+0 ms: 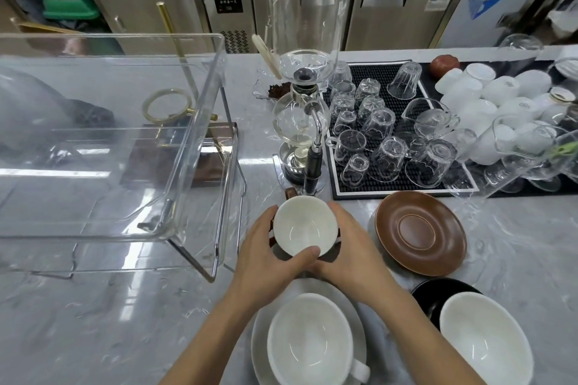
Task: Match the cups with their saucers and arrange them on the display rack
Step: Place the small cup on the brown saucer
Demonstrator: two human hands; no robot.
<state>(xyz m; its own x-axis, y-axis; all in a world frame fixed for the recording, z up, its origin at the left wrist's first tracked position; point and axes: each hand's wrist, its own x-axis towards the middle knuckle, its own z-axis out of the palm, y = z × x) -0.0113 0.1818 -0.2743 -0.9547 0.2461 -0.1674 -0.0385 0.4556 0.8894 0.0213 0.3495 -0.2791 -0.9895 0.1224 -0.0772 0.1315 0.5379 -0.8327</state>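
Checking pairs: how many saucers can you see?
3: brown saucer right of the hands, white saucer under the near cup, black saucer bottom right. Another may hide beneath the held cup.

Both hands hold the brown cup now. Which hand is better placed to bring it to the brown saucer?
Probably the right hand. The brown saucer lies empty just to the right of the cup, on that hand's side. The left hand would have to cross over.

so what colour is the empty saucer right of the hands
Brown, with a matte finish: the empty saucer, clearest in the head view.
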